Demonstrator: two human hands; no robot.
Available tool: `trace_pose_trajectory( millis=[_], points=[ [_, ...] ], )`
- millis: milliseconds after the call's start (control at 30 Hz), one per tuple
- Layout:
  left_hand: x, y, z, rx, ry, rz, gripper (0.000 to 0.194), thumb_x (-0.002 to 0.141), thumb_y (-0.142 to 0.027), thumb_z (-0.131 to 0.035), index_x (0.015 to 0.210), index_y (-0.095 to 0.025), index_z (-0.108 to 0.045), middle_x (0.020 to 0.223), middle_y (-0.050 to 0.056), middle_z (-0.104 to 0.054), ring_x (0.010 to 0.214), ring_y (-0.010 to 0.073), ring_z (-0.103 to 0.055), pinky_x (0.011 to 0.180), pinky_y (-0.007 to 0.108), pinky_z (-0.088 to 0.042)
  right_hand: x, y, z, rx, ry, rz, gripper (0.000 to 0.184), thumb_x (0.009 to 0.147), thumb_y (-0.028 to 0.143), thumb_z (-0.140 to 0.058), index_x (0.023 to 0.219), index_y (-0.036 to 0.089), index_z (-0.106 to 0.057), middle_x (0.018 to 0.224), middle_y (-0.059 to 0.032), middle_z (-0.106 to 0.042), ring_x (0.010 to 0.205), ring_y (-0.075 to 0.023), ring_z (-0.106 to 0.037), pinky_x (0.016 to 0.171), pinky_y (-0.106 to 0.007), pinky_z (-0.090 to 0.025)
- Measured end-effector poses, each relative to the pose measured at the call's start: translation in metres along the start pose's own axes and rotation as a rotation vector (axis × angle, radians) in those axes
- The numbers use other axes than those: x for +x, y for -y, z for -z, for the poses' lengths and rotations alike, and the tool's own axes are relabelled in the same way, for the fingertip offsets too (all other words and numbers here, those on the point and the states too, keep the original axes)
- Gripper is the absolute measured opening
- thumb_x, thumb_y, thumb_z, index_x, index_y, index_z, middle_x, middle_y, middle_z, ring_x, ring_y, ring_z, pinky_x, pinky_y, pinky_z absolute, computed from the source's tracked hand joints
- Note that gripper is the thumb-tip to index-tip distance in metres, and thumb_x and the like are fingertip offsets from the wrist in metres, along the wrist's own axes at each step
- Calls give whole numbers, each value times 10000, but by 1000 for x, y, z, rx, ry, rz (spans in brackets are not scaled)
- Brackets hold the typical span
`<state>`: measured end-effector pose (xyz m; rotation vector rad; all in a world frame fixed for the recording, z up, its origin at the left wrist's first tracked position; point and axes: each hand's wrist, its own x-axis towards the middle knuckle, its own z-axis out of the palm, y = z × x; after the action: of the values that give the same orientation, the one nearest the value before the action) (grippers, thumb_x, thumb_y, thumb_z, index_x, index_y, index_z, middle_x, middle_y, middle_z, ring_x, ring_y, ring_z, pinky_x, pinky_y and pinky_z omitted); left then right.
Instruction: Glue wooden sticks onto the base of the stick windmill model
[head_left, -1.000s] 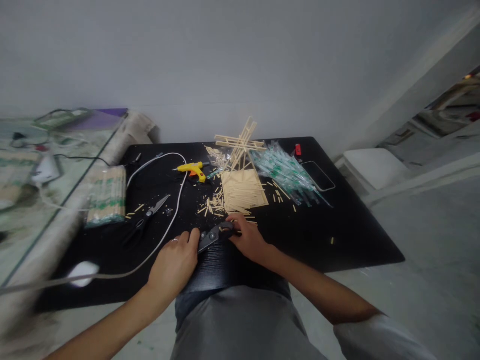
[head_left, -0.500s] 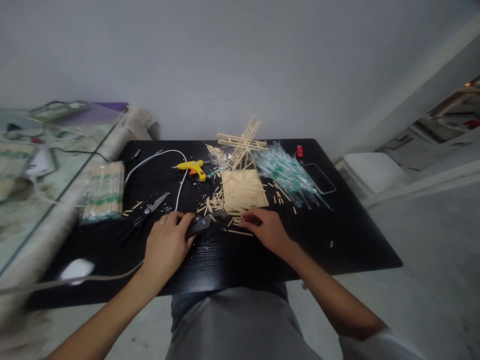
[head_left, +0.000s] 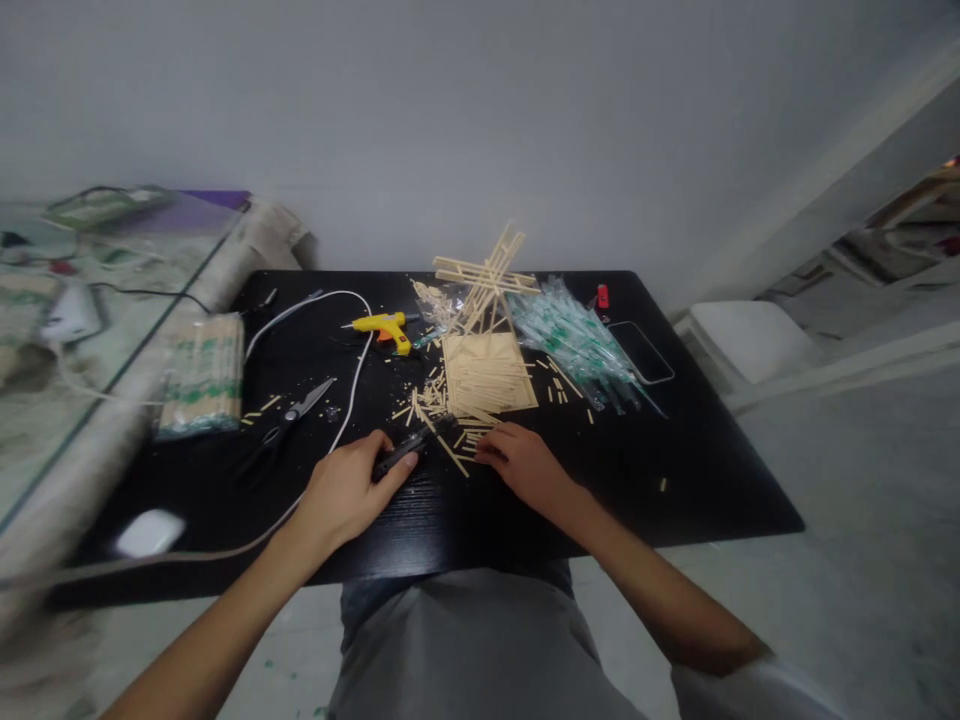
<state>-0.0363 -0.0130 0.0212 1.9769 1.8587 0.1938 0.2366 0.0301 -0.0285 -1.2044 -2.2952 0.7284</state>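
Observation:
My left hand (head_left: 346, 492) is wrapped round the handles of dark cutters (head_left: 409, 448), whose jaws point toward a heap of short wooden sticks. A longer wooden stick (head_left: 454, 458) lies at the jaws, slanting down to the right. My right hand (head_left: 523, 467) is just to the right, low over the table, its fingers curled and pinched at the edge of the small cut sticks (head_left: 471, 437). Whatever is between those fingertips is too small to make out. Just beyond both hands is a flat wooden panel (head_left: 480, 348) with sticks strewn on it.
A lattice cross of sticks (head_left: 491, 275) stands behind the panel. Around lie a yellow glue gun (head_left: 386, 328), black scissors (head_left: 289, 420), a pack of sticks (head_left: 201, 375), plastic wrappers (head_left: 574, 345), a phone-like outline (head_left: 641, 350) and a white cable (head_left: 352, 395) crossing the black table (head_left: 480, 530).
The cutters have turned in my left hand, with the thumb now along them. The long stick now slants by the jaws instead of lying flat. My right hand has shifted slightly toward me.

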Motion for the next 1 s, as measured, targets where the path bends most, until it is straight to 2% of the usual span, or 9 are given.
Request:
trace_pose_trajectory(
  millis=[133,267,433,500,600,700,833,900,1000],
  points=[
    [0,1,-1,-13,12,-26,600,1007,-706,-304,901,-213,-630,901,83,-740,884,295,-711,788,376,-469,0,1,1,-17,-43,3,47,936,156,-752,899,182,-763,914,-81,-750,937,-245,-679,906,-393,-536],
    [3,-3,-4,53,10,-40,620,1023,-685,-285,872,-200,-640,929,103,-746,896,298,-715,763,367,-461,-1,15,5,221,-145,-87,57,960,225,-731,936,196,-774,952,-68,-781,911,-224,-719,866,-359,-559],
    [7,-7,-5,90,13,-59,634,1032,-671,-275,832,-200,-649,887,99,-757,874,298,-727,748,360,-455,-2,33,-3,662,12,-209,145,904,304,-766,1007,203,-754,946,-42,-796,854,-200,-747,796,-326,-593],
    [8,-8,-5,77,17,-61,647,1031,-677,-275,847,-202,-674,903,102,-773,885,298,-735,757,359,-462,-2,34,-7,743,-5,-259,244,853,321,-802,1046,200,-715,958,-44,-778,826,-189,-739,747,-313,-603],
    [7,-9,-4,54,35,-48,670,1021,-689,-282,845,-205,-711,881,108,-785,868,300,-742,745,358,-464,0,34,-5,826,-83,-295,595,729,288,-886,1259,242,-617,1172,-61,-725,808,-152,-733,714,-283,-610],
    [6,-9,-4,35,58,-49,693,1010,-709,-288,819,-202,-720,838,115,-778,839,302,-741,721,358,-456,7,34,7,910,31,-201,685,736,211,-860,1360,298,-592,1355,-66,-651,857,-125,-742,803,-284,-617],
    [4,-9,-6,34,83,-55,698,1014,-717,-281,806,-205,-708,821,109,-770,824,290,-740,711,348,-447,17,32,19,990,294,-178,465,767,236,-852,1207,227,-700,933,-8,-762,767,-159,-753,729,-280,-614],
    [4,-10,-7,64,83,-50,705,1013,-725,-276,790,-207,-698,812,109,-767,826,293,-743,707,347,-446,21,31,19,1019,340,-208,487,758,247,-866,1217,217,-705,793,18,-757,747,-175,-765,717,-282,-611],
    [5,-10,-7,160,56,-36,730,1002,-742,-265,752,-203,-690,813,125,-765,836,311,-745,702,354,-451,22,28,14,1033,324,-229,527,732,283,-895,1222,213,-714,802,15,-764,754,-183,-776,713,-282,-609]
  ],
)
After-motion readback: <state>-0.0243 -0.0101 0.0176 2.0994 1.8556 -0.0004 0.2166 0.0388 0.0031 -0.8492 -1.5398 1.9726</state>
